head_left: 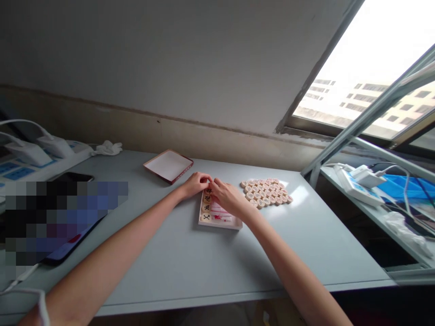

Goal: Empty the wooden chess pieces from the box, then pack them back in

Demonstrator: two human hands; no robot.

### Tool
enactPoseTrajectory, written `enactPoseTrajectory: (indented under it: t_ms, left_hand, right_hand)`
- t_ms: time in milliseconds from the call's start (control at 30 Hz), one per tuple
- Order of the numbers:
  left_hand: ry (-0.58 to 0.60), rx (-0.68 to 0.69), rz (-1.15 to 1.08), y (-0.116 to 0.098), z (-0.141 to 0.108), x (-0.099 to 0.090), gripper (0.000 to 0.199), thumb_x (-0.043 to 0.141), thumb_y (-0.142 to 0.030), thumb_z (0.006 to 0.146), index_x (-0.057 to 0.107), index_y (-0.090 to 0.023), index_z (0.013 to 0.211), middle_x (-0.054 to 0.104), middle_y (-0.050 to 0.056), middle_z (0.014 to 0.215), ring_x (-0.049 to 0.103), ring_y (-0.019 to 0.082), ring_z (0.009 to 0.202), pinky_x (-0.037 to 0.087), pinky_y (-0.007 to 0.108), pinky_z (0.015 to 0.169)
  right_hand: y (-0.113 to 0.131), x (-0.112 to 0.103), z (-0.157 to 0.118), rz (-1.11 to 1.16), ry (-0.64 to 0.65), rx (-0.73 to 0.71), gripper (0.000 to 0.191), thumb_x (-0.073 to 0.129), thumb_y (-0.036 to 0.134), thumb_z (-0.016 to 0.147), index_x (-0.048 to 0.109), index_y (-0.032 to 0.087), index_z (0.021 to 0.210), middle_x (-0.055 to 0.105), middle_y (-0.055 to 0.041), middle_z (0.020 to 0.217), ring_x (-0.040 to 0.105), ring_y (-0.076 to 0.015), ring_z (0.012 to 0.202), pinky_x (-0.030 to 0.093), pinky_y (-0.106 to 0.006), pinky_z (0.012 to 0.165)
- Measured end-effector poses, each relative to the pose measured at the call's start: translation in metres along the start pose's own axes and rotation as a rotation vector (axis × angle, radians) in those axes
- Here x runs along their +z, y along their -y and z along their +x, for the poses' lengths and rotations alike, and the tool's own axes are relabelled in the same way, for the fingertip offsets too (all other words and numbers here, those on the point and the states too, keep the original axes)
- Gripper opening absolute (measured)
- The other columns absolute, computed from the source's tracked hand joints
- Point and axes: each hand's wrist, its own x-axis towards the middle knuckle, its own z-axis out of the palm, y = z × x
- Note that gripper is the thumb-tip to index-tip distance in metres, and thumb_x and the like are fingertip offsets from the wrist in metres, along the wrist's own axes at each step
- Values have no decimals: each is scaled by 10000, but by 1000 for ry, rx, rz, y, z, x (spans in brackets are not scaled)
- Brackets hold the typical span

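A shallow white box [220,225] lies on the table under my hands. Along its left side runs a column of round wooden xiangqi pieces [206,208] with black characters, and beside them is a white and pink folded item [220,213] with red print. My left hand [195,185] is at the box's far left corner, thumb and fingers pinched together. Over the box, my right hand [227,195] has its fingertips closed close to the left ones. Whatever is between the fingers is hidden. More xiangqi pieces [267,192] stand in tight rows right of the box.
The box's lid [168,165] lies inside up behind my left hand. On the left are a power strip [50,156] with chargers, a dark phone [78,176] and a blurred-out screen. A metal frame [340,136] and a shelf with another power strip [360,183] bound the right side.
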Motion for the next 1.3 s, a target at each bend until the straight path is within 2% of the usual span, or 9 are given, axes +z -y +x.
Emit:
enactPoseTrajectory:
  t_ms: [133,300,433,533,800,933,1067,1167,1300]
  left_hand:
    - [-97,21,103,4,-1,-2,192,446,-184,631,616,-120,690,492,-15,550,417,111,545,312,207,527]
    - [-203,-45,283,9,-10,-10,218,481,-282,701,632,-141,769,524,-7,586,453,121,555,322,216,547]
    - [-234,-84,320,6,-18,-14,232,468,-302,738,619,-143,814,476,-17,566,459,126,555,317,220,541]
    - [-233,-80,318,0,-23,-13,209,452,-278,752,599,-155,836,451,-29,537,448,125,534,303,222,519]
    - [-212,-57,288,9,-22,-12,180,420,-267,762,568,-165,776,500,-20,573,470,121,550,316,213,524]
    - [-206,-37,264,15,-22,-11,200,413,-279,766,573,-161,793,552,-5,634,502,133,602,347,216,557]
    - [-220,5,262,14,-22,-11,207,411,-288,775,573,-159,780,610,23,753,548,155,710,378,231,638]
    - [-222,2,303,13,-22,-10,221,405,-299,786,574,-157,779,616,29,744,556,159,706,379,235,641]
    - [-215,-14,328,12,-22,-10,218,403,-287,787,577,-157,800,616,26,729,547,152,675,374,231,620]
  right_hand:
    - [-5,-8,8,34,-9,34,213,465,219,812,510,146,1007,557,-80,923,535,-165,720,374,-254,585]
    - [-40,-24,-2,254,-98,162,173,554,289,736,576,204,885,548,0,775,496,-113,671,348,-208,579]
    - [-69,-19,-22,301,-139,351,219,512,366,758,580,194,875,553,0,763,493,-108,668,345,-203,582]
    - [-76,-9,-33,242,-121,442,219,498,366,763,578,191,865,575,-12,746,508,-124,658,341,-219,577]
    - [-56,-15,-31,155,-213,413,262,522,248,757,518,203,1015,569,-41,887,519,-168,789,351,-293,714]
    - [-24,-17,-17,204,-295,179,277,521,192,770,515,241,1043,543,-36,983,496,-166,912,342,-304,786]
    - [8,-4,-2,242,-189,-26,196,537,192,771,575,242,956,560,-25,1032,498,-170,944,334,-308,804]
    - [14,5,3,302,-177,5,120,502,193,801,598,222,866,590,-13,1006,517,-166,920,327,-316,815]
    - [5,10,2,343,-171,25,190,453,141,820,593,220,923,586,-25,1053,496,-171,986,322,-315,826]
